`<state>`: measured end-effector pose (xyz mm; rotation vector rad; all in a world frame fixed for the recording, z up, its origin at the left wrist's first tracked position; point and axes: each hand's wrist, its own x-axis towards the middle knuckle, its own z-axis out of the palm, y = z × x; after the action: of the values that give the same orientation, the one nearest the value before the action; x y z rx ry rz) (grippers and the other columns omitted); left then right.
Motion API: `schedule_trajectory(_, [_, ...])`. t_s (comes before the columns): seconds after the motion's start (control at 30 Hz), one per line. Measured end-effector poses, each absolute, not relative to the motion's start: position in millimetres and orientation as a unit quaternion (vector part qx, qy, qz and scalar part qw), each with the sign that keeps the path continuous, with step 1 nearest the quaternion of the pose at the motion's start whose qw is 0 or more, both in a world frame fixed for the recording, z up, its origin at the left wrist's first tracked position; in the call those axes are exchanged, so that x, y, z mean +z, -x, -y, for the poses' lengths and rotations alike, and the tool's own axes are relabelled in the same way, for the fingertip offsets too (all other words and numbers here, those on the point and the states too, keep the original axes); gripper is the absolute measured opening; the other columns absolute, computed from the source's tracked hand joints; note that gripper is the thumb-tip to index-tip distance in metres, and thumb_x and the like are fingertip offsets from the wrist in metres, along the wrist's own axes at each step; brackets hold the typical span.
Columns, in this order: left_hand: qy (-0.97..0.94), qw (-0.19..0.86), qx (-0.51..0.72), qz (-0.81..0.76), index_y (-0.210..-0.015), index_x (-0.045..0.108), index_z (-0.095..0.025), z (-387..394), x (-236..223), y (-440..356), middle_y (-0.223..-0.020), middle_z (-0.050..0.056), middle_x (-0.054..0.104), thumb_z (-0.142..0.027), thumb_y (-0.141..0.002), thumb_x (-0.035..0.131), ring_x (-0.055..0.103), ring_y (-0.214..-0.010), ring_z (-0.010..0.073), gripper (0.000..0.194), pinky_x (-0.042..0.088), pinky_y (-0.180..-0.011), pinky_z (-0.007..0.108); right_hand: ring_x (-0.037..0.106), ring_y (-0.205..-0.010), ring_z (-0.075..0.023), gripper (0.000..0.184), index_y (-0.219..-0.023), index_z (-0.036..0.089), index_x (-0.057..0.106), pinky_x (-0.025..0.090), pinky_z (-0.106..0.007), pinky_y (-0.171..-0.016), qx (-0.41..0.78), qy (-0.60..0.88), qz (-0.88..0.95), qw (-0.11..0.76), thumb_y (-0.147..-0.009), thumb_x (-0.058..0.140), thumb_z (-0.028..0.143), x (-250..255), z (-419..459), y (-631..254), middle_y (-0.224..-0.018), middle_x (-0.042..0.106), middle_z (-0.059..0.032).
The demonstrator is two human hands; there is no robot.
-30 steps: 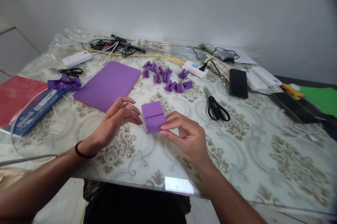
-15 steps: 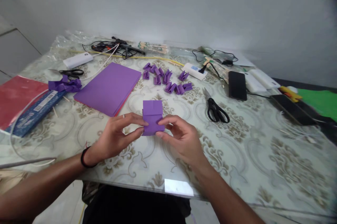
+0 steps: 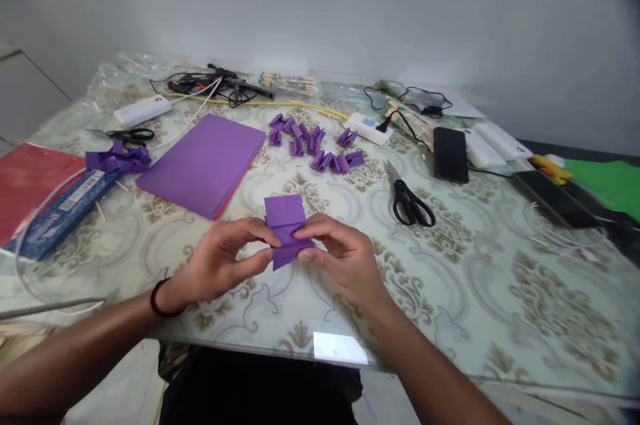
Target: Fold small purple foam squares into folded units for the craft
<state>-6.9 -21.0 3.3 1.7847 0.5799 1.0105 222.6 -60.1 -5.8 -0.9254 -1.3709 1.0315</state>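
A small creased piece of purple paper (image 3: pixel 285 210) is held over the front of the table, bent along crosswise folds. My left hand (image 3: pixel 231 253) pinches its left edge between thumb and fingers. On the opposite edge, my right hand (image 3: pixel 343 253) grips it the same way, thumb below and forefinger above. Beyond the hands lie several small folded purple paper pieces (image 3: pixel 316 140). A stack of purple sheets (image 3: pixel 205 162), with red showing under its edge, is to the left of them.
Black-handled scissors (image 3: pixel 411 204) lie right of the hands, near a phone (image 3: pixel 451 155) and a white power strip (image 3: pixel 369 128). At left are purple scraps (image 3: pixel 119 158), a second pair of scissors (image 3: pixel 131 136) and a red packet (image 3: pixel 37 182). Tangled black cables (image 3: pixel 223 86) lie along the back.
The purple paper has gone from nearly flat to bent at its creases, its lower part now angled. Both hands keep their pinch. The view has shifted slightly.
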Motion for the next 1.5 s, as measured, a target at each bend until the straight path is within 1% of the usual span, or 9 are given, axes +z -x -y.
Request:
schedule_trajectory(0.1, [-0.778,0.411,0.400,-0.257,-0.120,0.081,-0.026,22.4,3.4,6.8,-0.107,0.009,0.085,-0.019,-0.098,0.076,0.080,-0.095,0.0246,0.023,0.061,-0.086,0.036,0.072,-0.094,-0.0241,0.022,-0.101,0.034,0.087,0.057,-0.041,-0.090,0.418,0.398,0.596,0.559,-0.085,0.091,0.048,-6.6,60.4,-221.2,-0.095,0.080,-0.0037])
schedule_trajectory(0.2, [-0.781,0.384,0.416,-0.263,-0.115,0.085,-0.029,21.9,5.6,6.0,-0.102,0.008,0.087,-0.021,-0.099,0.076,0.080,-0.088,0.0255,0.019,0.062,-0.080,0.038,0.072,-0.093,-0.0242,0.024,-0.106,0.035,0.087,0.058,-0.041,-0.089,0.397,0.393,0.611,0.561,-0.084,0.093,0.044,-6.2,61.1,-221.1,-0.095,0.080,-0.0037])
schedule_trajectory(0.4, [-0.753,0.444,0.434,-0.219,-0.113,0.088,-0.029,17.5,14.4,7.3,-0.093,0.006,0.087,-0.021,-0.099,0.078,0.076,-0.075,0.0208,0.019,0.060,-0.069,0.031,0.072,-0.088,-0.0229,0.030,-0.116,0.040,0.086,0.059,-0.041,-0.084,0.407,0.351,0.624,0.567,-0.087,0.092,0.039,-1.5,61.7,-223.9,-0.096,0.082,-0.0033])
schedule_trajectory(0.5, [-0.759,0.454,0.423,-0.197,-0.116,0.087,-0.028,17.2,16.0,7.8,-0.091,0.007,0.086,-0.017,-0.098,0.078,0.075,-0.072,0.0187,0.024,0.058,-0.064,0.028,0.073,-0.083,-0.0230,0.020,-0.109,0.038,0.088,0.059,-0.040,-0.080,0.395,0.336,0.624,0.585,-0.089,0.090,0.038,-0.1,61.0,-223.6,-0.090,0.083,-0.0039])
schedule_trajectory(0.67, [-0.758,0.448,0.439,-0.180,-0.124,0.084,-0.026,20.4,15.1,6.8,-0.106,0.009,0.088,-0.010,-0.094,0.079,0.083,-0.093,0.0227,0.034,0.065,-0.082,0.030,0.072,-0.080,-0.0201,0.013,-0.103,0.035,0.090,0.057,-0.035,-0.075,0.376,0.352,0.609,0.603,-0.091,0.088,0.030,0.1,61.4,-222.2,-0.085,0.081,-0.0023])
schedule_trajectory(0.93, [-0.768,0.425,0.430,-0.212,-0.117,0.083,-0.023,22.1,19.0,9.0,-0.104,0.009,0.088,-0.024,-0.092,0.085,0.084,-0.093,0.0251,0.025,0.067,-0.081,0.032,0.073,-0.085,-0.0200,0.012,-0.090,0.031,0.088,0.056,-0.036,-0.084,0.412,0.377,0.570,0.603,-0.087,0.091,0.020,-0.5,64.7,-219.1,-0.088,0.080,-0.0008])
schedule_trajectory(1.1, [-0.760,0.385,0.456,-0.258,-0.099,0.085,-0.023,22.1,17.3,2.5,-0.089,0.004,0.088,-0.022,-0.091,0.087,0.082,-0.077,0.0183,0.008,0.065,-0.072,0.025,0.071,-0.085,-0.0195,0.012,-0.083,0.027,0.083,0.054,-0.035,-0.083,0.427,0.392,0.550,0.601,-0.085,0.091,0.019,-4.7,66.6,-215.4,-0.088,0.079,-0.0002])
schedule_trajectory(1.27, [-0.727,0.418,0.442,-0.317,-0.094,0.084,-0.021,24.9,14.8,-1.8,-0.087,0.003,0.087,-0.018,-0.093,0.083,0.080,-0.072,0.0151,0.003,0.061,-0.064,0.019,0.067,-0.079,-0.0171,0.018,-0.076,0.025,0.075,0.052,-0.031,-0.078,0.479,0.422,0.490,0.594,-0.083,0.091,0.023,-5.4,67.2,-212.2,-0.081,0.075,0.0020])
schedule_trajectory(1.5, [-0.632,0.495,0.456,-0.384,-0.078,0.079,-0.018,26.6,13.5,-9.4,-0.065,0.000,0.078,-0.016,-0.086,0.085,0.065,-0.052,0.0093,0.010,0.050,-0.049,0.016,0.061,-0.074,-0.0158,0.022,-0.072,0.023,0.071,0.048,-0.029,-0.071,0.480,0.444,0.484,0.581,-0.092,0.080,0.028,-1.1,65.0,-210.2,-0.079,0.071,0.0004])
